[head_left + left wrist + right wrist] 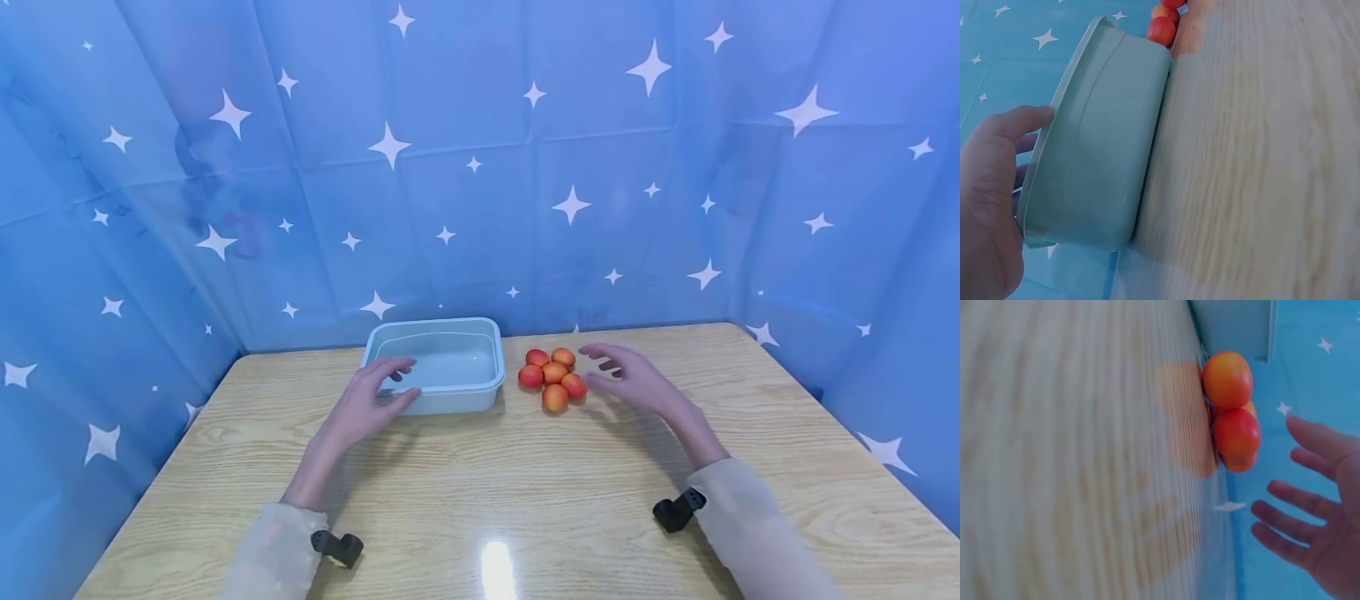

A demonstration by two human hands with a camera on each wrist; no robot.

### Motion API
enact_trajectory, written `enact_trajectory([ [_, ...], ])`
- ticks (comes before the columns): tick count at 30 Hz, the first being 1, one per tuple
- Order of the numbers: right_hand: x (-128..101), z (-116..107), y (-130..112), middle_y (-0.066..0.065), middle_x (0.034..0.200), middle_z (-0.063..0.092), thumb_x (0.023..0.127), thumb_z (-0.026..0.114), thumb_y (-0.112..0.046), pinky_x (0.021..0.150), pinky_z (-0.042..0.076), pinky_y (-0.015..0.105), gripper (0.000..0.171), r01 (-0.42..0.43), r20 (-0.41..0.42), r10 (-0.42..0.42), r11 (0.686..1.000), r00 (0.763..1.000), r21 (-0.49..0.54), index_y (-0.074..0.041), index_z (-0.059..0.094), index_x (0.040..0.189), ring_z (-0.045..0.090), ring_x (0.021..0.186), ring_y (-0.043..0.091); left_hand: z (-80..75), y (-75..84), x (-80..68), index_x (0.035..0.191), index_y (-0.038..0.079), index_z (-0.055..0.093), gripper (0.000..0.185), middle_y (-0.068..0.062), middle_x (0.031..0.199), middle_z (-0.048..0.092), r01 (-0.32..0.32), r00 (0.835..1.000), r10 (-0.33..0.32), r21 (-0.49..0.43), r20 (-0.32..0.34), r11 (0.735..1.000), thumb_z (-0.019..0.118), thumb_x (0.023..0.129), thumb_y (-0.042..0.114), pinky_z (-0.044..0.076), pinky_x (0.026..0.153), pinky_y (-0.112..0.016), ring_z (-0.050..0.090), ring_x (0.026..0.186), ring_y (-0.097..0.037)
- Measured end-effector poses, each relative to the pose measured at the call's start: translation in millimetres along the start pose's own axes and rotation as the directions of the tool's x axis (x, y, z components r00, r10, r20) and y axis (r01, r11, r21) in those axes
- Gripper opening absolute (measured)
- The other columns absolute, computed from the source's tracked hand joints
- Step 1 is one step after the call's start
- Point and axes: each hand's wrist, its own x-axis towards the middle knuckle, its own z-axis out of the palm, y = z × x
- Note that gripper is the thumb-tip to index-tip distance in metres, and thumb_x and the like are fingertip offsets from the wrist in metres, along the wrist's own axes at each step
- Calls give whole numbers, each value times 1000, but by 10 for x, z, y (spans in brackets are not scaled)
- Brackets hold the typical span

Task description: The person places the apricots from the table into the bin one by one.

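Pale blue-green plastic tub [438, 363] sits on wooden surface [525, 492], toward far edge, near star-print blue backdrop [480, 167]. Left hand [372, 398] at tub's near-left corner: thumb on outer wall, fingers over rim; grip looks loose, fingers only lightly curled. Wrist view confirms thumb against rim. Cluster of five orange-red apricots [553, 377] lies on surface just right of tub, fruits touching each other. Right hand [630, 377] hovers just right of cluster, fingers spread wide, holding nothing; contact w/ fruit not visible. Black wrist cams [678, 509] on both sleeves.
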Motion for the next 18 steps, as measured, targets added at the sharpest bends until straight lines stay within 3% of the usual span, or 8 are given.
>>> enact_trajectory([
  [6, 17, 45, -22, 30, 133, 57, 96, 71, -21, 95, 50, 57, 50, 3, 24, -4, 999, 1000, 33, 3, 56, 137, 60, 114, 47, 45, -31, 23, 122, 1, 68, 40, -19, 114, 70, -74, 995, 72, -27, -73, 997, 81, 86, 14, 51, 88, -51, 65, 99, -31],
  [18, 33, 78, -36, 23, 129, 62, 95, 73, -20, 92, 53, 51, 42, -1, 106, -3, 999, 994, 43, 0, 62, 131, 66, 107, 38, 96, -74, 33, 105, 2, 74, 25, -12, 99, 73, -115, 983, 106, -48, -150, 992, 83, 83, 8, 50, 86, -44, 65, 95, -25],
])
